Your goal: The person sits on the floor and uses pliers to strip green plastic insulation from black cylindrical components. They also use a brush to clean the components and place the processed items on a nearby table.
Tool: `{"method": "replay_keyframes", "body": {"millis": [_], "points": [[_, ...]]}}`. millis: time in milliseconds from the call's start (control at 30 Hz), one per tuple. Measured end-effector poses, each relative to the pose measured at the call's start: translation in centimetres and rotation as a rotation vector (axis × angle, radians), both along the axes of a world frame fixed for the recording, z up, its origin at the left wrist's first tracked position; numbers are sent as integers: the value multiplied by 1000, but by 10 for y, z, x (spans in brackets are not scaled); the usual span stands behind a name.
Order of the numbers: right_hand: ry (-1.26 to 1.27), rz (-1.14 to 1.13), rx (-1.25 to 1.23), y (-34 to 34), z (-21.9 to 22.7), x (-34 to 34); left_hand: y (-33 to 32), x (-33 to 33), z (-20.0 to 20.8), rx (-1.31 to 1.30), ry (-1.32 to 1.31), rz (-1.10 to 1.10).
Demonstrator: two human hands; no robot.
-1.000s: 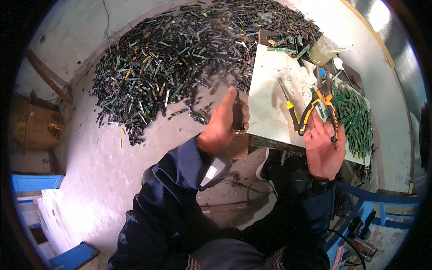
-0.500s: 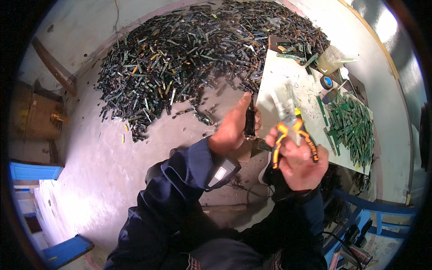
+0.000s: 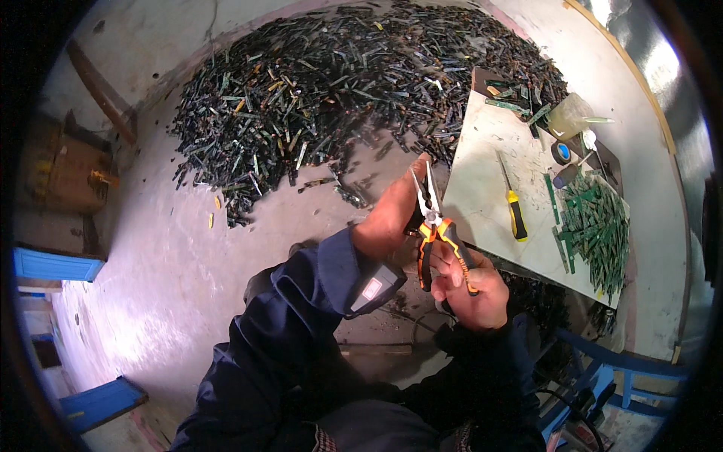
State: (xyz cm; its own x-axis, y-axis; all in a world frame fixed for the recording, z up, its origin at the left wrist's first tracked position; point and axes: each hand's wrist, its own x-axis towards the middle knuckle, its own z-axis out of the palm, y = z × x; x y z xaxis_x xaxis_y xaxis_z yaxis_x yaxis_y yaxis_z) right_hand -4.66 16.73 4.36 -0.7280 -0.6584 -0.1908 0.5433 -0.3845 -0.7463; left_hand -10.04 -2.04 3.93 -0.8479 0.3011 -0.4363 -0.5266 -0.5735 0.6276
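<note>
My left hand is closed round a narrow black strip, most of it hidden behind the fingers and the tool. In my right hand are long-nose pliers with black and orange handles. Their jaws point away from me and stand parted, right beside the left thumb and overlapping the strip in view. Whether the jaws touch the strip, I cannot tell. On the white board to the right lies a screwdriver with a yellow and black handle.
A large heap of dark strips covers the far floor. Green strips are piled on the white board. Near its far right edge are a blue-centred roll and a cloudy plastic container. Blue metal framing stands at the lower right.
My right hand has brought the pliers leftward from over the white board to the left hand. The screwdriver, earlier mostly behind the pliers, now shows fully. The view has shifted slightly.
</note>
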Motion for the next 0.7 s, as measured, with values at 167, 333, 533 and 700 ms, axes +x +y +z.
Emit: {"method": "replay_keyframes", "body": {"millis": [167, 333, 533, 700], "points": [[11, 126, 365, -10, -4, 4, 8, -6, -11, -122, 33, 149], [131, -16, 280, -14, 10, 7, -3, 0, -5, -115, 123, 89], [384, 2, 508, -1, 24, -6, -12, 2, -6, -33, 138, 116], [276, 196, 390, 9, 32, -5, -12, 3, -7, 30, 90, 187]]}}
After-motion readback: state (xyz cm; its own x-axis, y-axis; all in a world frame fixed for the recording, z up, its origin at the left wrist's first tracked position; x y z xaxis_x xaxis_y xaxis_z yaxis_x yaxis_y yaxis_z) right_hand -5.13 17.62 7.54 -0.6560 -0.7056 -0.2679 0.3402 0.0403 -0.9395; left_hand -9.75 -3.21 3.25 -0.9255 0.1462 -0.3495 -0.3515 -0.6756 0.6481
